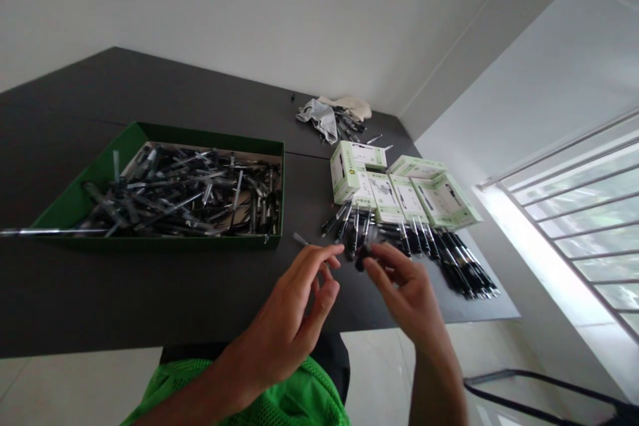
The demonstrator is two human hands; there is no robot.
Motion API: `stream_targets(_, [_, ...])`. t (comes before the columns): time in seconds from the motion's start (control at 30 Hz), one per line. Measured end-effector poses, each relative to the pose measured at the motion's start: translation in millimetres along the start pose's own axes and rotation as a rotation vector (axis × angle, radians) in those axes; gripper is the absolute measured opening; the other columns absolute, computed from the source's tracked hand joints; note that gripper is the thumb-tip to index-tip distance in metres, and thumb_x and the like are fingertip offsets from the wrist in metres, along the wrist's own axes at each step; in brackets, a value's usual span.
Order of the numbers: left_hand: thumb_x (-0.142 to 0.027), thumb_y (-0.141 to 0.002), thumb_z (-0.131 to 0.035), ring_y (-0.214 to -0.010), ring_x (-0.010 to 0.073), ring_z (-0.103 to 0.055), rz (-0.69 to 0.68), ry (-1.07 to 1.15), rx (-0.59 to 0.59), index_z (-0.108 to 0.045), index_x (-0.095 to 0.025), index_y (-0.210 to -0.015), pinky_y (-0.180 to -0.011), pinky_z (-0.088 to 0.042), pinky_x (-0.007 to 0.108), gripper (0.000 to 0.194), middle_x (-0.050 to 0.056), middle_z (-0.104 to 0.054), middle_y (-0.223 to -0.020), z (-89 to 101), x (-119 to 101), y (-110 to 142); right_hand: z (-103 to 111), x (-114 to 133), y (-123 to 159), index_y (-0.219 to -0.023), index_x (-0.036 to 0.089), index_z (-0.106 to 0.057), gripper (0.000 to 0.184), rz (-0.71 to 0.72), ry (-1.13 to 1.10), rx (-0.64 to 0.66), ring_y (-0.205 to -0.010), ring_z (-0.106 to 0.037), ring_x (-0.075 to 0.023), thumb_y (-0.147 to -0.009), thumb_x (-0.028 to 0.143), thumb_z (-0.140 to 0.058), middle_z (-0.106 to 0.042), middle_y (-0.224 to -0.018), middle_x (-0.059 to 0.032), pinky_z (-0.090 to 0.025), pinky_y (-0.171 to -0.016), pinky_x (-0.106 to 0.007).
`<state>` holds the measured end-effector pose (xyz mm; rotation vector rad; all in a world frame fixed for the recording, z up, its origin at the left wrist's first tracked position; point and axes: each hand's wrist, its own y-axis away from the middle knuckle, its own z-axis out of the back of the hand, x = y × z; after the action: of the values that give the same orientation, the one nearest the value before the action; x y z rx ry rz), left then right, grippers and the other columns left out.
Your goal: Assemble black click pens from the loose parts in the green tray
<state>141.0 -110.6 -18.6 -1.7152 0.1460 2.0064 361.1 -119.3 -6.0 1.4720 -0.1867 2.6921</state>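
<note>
My left hand (294,306) hovers over the dark table's (150,293) front edge with its thumb and forefinger pinched on a thin silvery pen part (301,239). Close to its right, my right hand (404,293) pinches a small black pen piece (360,258) between its fingertips. Both hands meet just in front of a row of black pens (449,259) laid side by side on the table. Behind that row stand several pale green and white boxes (399,190).
A green tray (74,200) heaped with several loose pen parts sits at the left. A crumpled grey and cream cloth (329,116) with more pens lies at the back. A window with bars (574,226) is at the right, a black chair frame (539,386) below it.
</note>
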Motion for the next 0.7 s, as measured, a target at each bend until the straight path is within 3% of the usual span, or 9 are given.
stream_targets(0.07, [-0.027,-0.111,-0.050,-0.112,0.0168,-0.064,-0.078,-0.044,-0.044,-0.051,-0.033,-0.147,-0.100,-0.054,0.029,0.037,0.005,-0.063,-0.126,6.2,-6,0,-18,27,8,-0.100,0.019,-0.076,0.024,0.142,-0.039,0.173,-0.064,-0.055,-0.0135,-0.098,0.041,-0.067,-0.067,-0.080,-0.0020,-0.043,-0.056,-0.025])
stream_targets(0.2, [-0.015,-0.106,-0.057,-0.103,0.0141,-0.066,-0.243,-0.160,-0.183,-0.066,-0.026,-0.124,-0.091,-0.056,0.022,0.023,0.003,-0.064,-0.109,30.6,-21,7,-42,66,6,-0.091,0.019,-0.072,0.019,0.331,-0.057,0.304,-0.064,-0.052,-0.0114,-0.101,0.033,-0.066,-0.060,-0.074,0.0016,-0.041,-0.057,-0.024])
stream_targets(0.27, [-0.011,-0.103,-0.059,-0.097,0.0132,-0.066,-0.277,-0.225,-0.271,-0.069,-0.024,-0.115,-0.086,-0.056,0.021,0.021,0.002,-0.065,-0.104,50.4,-27,11,-44,78,-6,-0.098,0.020,-0.074,0.015,0.386,-0.012,0.387,-0.068,-0.055,-0.0121,-0.102,0.031,-0.065,-0.064,-0.080,0.0005,-0.044,-0.062,-0.025])
stream_targets(0.37, [-0.010,-0.101,-0.061,-0.094,0.0133,-0.066,-0.316,-0.311,-0.515,-0.070,-0.023,-0.108,-0.086,-0.056,0.023,0.018,0.001,-0.068,-0.103,91.7,-32,13,-43,92,-35,-0.120,0.022,-0.074,0.020,0.480,0.128,0.380,-0.083,-0.062,-0.0149,-0.105,0.027,-0.062,-0.071,-0.098,-0.0029,-0.049,-0.075,-0.028])
stream_targets(0.43, [-0.012,-0.102,-0.060,-0.095,0.0135,-0.068,-0.344,-0.331,-0.700,-0.071,-0.023,-0.106,-0.085,-0.057,0.024,0.016,0.000,-0.071,-0.105,124.5,-29,7,-46,101,-60,-0.121,0.021,-0.074,0.021,0.583,0.243,0.313,-0.094,-0.063,-0.0177,-0.106,0.023,-0.059,-0.073,-0.105,-0.0050,-0.049,-0.085,-0.031])
stream_targets(0.5, [-0.017,-0.103,-0.062,-0.102,0.0152,-0.069,-0.269,-0.416,-0.679,-0.074,-0.023,-0.109,-0.088,-0.056,0.025,0.015,0.000,-0.072,-0.111,156.4,-19,-3,-56,109,-88,-0.116,0.019,-0.076,0.022,0.694,0.398,0.309,-0.100,-0.062,-0.0207,-0.106,0.020,-0.056,-0.075,-0.108,-0.0067,-0.048,-0.092,-0.036])
stream_targets(0.57, [-0.025,-0.103,-0.063,-0.104,0.0176,-0.070,-0.205,-0.543,-0.520,-0.076,-0.024,-0.111,-0.093,-0.056,0.029,0.015,0.000,-0.074,-0.111,181.6,-5,-14,-74,117,-115,-0.112,0.018,-0.078,0.023,0.793,0.588,0.397,-0.104,-0.061,-0.0235,-0.106,0.020,-0.057,-0.077,-0.111,-0.0069,-0.046,-0.095,-0.039])
stream_targets(0.7, [-0.030,-0.103,-0.062,-0.105,0.0213,-0.073,-0.133,-0.598,-0.489,-0.076,-0.022,-0.109,-0.093,-0.057,0.034,0.017,0.005,-0.076,-0.109,202.5,19,-25,-121,129,-155,-0.109,0.019,-0.080,0.023,0.902,0.900,0.694,-0.110,-0.063,-0.0247,-0.105,0.015,-0.057,-0.078,-0.116,-0.0062,-0.044,-0.093,-0.038])
